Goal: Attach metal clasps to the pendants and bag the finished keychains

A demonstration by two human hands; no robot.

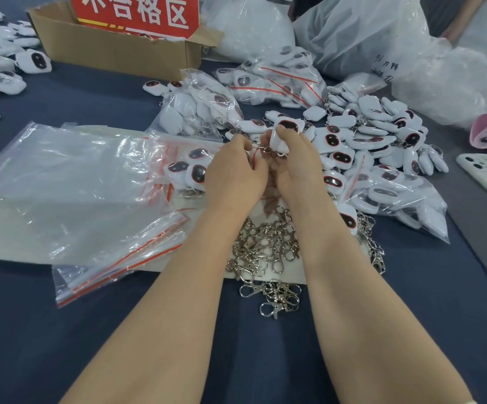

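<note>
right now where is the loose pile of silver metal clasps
Head view, centre: the pile of silver metal clasps lies between the person's forearms, right of the clear red-sealed bags.

Person's arms, head view. The left forearm (163,301) and right forearm (361,287) are bare from wrist to the lower frame edge, slender and smooth in outline. The left hand (233,170) and right hand (292,164) are likewise bare. At the lower right corner a sliver of pale cloth (471,401) borders the right forearm; whether it is a sleeve cannot be told.
</note>
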